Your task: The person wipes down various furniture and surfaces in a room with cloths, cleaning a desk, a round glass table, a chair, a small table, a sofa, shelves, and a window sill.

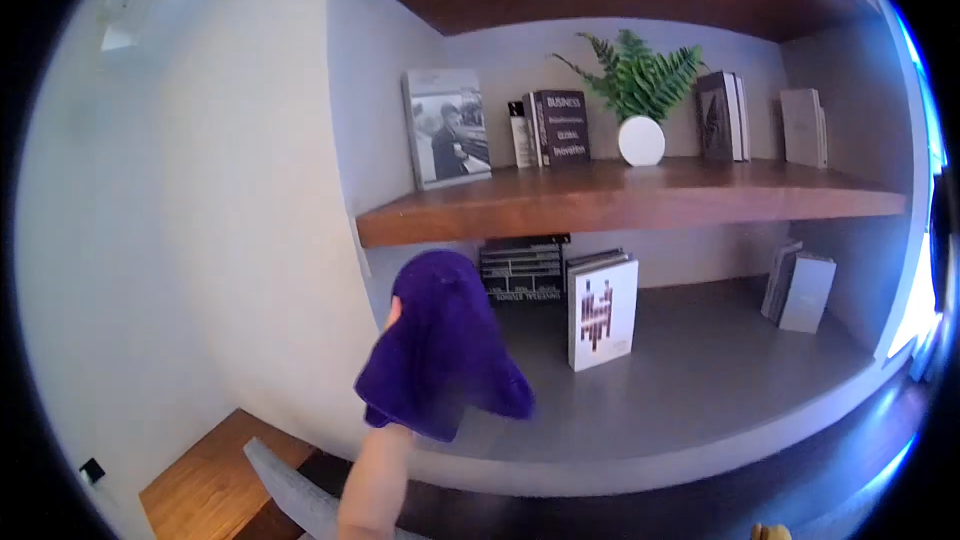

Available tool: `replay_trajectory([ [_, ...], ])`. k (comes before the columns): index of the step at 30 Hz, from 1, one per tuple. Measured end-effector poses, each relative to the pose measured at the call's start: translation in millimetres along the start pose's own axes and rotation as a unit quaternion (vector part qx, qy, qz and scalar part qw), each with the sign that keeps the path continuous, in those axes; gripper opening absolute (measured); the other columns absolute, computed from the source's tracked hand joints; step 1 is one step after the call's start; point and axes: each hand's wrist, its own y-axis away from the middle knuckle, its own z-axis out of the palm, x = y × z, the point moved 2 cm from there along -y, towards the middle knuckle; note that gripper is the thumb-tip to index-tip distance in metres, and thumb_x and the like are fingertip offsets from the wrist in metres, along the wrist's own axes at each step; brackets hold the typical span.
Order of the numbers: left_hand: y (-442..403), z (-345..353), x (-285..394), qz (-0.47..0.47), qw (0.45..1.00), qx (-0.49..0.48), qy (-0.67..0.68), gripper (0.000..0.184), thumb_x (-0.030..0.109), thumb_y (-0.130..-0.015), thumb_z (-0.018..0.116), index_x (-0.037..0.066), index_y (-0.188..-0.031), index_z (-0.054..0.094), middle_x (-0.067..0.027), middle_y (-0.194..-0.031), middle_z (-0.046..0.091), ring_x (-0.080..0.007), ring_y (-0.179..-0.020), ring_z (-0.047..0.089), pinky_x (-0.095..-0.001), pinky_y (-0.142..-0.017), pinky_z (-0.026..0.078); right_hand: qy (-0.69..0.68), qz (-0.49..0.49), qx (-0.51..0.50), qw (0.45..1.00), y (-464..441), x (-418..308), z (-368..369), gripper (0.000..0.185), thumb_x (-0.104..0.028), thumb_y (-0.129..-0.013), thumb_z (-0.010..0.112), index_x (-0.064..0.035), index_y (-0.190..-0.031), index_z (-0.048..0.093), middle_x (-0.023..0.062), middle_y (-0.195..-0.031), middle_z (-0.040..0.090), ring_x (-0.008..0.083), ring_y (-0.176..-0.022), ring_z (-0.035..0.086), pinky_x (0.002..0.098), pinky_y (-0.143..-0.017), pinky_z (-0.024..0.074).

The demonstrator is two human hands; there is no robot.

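Observation:
A purple cloth (440,350) hangs draped over my left hand (394,311), in front of the left end of the lower shelf. Most of that hand is covered by the cloth; only a bit of a finger shows at its left edge, with the forearm below. Just right of the cloth, a white book (603,315) stands upright on the grey lower shelf (690,380). Dark books (522,270) are partly hidden behind the cloth. My right hand cannot be made out in the view.
The wooden upper shelf (640,202) holds a photo-cover book (447,130), several other books and a fern (645,75) in a round white pot (641,141). More books (806,292) stand at the lower shelf's right end. A wooden surface (215,480) is at lower left; a small tan shape (770,532) touches the bottom edge.

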Motion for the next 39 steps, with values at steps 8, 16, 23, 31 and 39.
replay_trajectory([
  [8,99,-32,-169,-0.062,0.970,0.095,0.215,0.054,0.038,-0.098,0.055,0.000,-0.136,0.050,-0.0156,-0.129,0.059,-0.0276,-0.115,0.061,-0.0413,-0.101,0.048,-0.177,0.061,-0.010,0.982,-16,-17,-42,0.030,-0.023,-0.092,0.059,-0.0001,-0.075,0.068,0.0215,-0.074,0.062,0.0404,-0.074,0.060,0.0470,-0.075,0.0469],
  [16,186,83,-244,-0.128,0.960,0.039,0.245,0.054,0.038,-0.098,0.055,0.000,-0.136,0.050,-0.0150,-0.130,0.059,-0.0276,-0.115,0.060,-0.0410,-0.102,0.047,-0.736,0.056,-0.005,0.675,41,-34,-128,0.055,-0.036,-0.102,0.051,0.0000,-0.142,0.045,0.0200,-0.134,0.056,0.0289,-0.124,0.055,0.0401,-0.104,0.0445],
  [23,377,233,-384,-0.353,0.631,-0.405,-0.560,0.064,0.042,-0.094,0.061,0.003,-0.142,0.046,-0.0244,-0.142,0.047,-0.0331,-0.131,0.049,-0.0406,-0.105,0.042,-0.932,0.130,-0.231,0.248,263,-2,-108,0.102,-0.076,-0.077,0.061,-0.0220,-0.156,0.024,0.0125,-0.157,0.032,0.0336,-0.143,0.030,0.0547,-0.111,0.0357],
  [31,655,113,-366,-0.566,0.661,0.119,-0.478,0.057,0.041,-0.093,0.063,0.005,-0.136,0.053,-0.0117,-0.121,0.067,-0.0192,-0.112,0.063,-0.0346,-0.096,0.050,-0.780,0.572,-0.143,0.208,398,162,-40,0.059,-0.049,-0.090,0.061,-0.0130,-0.136,0.055,0.0056,-0.125,0.063,0.0265,-0.108,0.058,0.0439,-0.099,0.0463],
  [39,768,11,-171,-0.345,0.588,0.630,-0.370,0.050,0.027,-0.099,0.052,0.021,-0.147,0.040,-0.0064,-0.137,0.055,-0.0282,-0.112,0.058,-0.0492,-0.090,0.051,-0.668,0.319,-0.207,0.639,274,186,-4,0.043,-0.033,-0.087,0.073,-0.0043,-0.117,0.063,0.0107,-0.094,0.068,0.0259,-0.073,0.066,0.0356,-0.066,0.0555],
])
